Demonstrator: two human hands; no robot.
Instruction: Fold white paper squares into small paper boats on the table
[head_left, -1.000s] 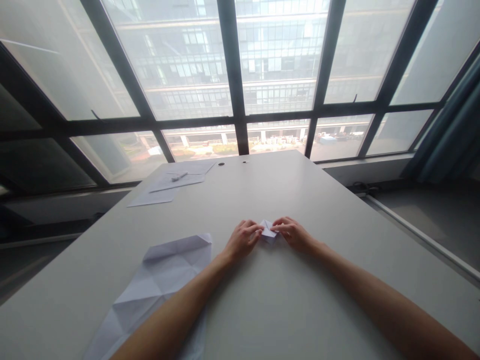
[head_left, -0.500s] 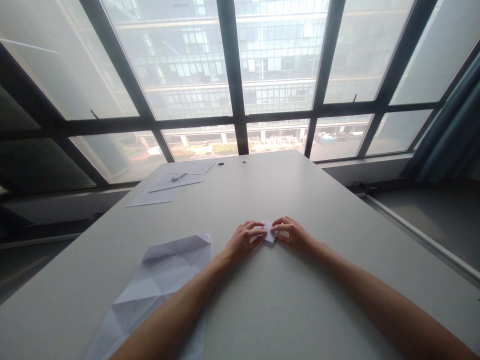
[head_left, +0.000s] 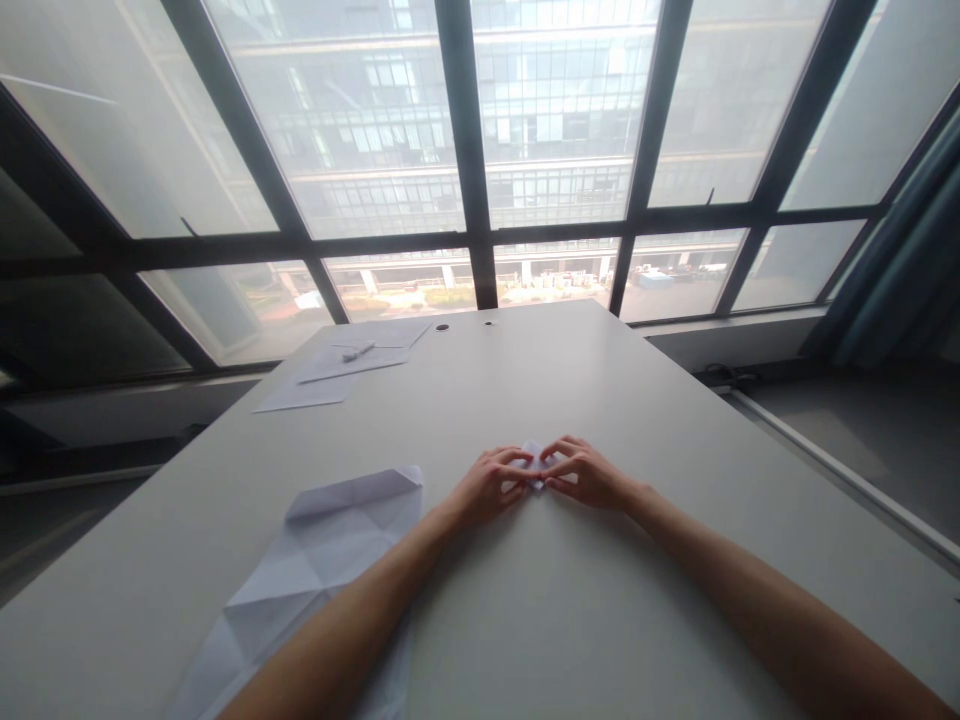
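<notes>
A small piece of folded white paper (head_left: 534, 451) lies on the table between my two hands, mostly covered by fingers. From the left, my left hand (head_left: 493, 484) grips its near and left side, fingertips closed on the paper. My right hand (head_left: 586, 474) is curled over the right side, thumb and fingers closed on it. The fingertips of both hands almost meet at the paper's lower part. Beside my left forearm rests a large creased sheet of paper (head_left: 322, 540), partly hidden under that arm.
The white table (head_left: 525, 380) stretches toward tall windows. At its far left lie several flat paper sheets (head_left: 315, 392) with a white pen-like object (head_left: 358, 352) on top. Two small round holes sit near the far edge. A blue curtain (head_left: 892, 230) hangs at right.
My fingers have closed in further over the folded paper, covering more of it; the fingertips are nearer each other. The creased sheet and the far papers stay where they were.
</notes>
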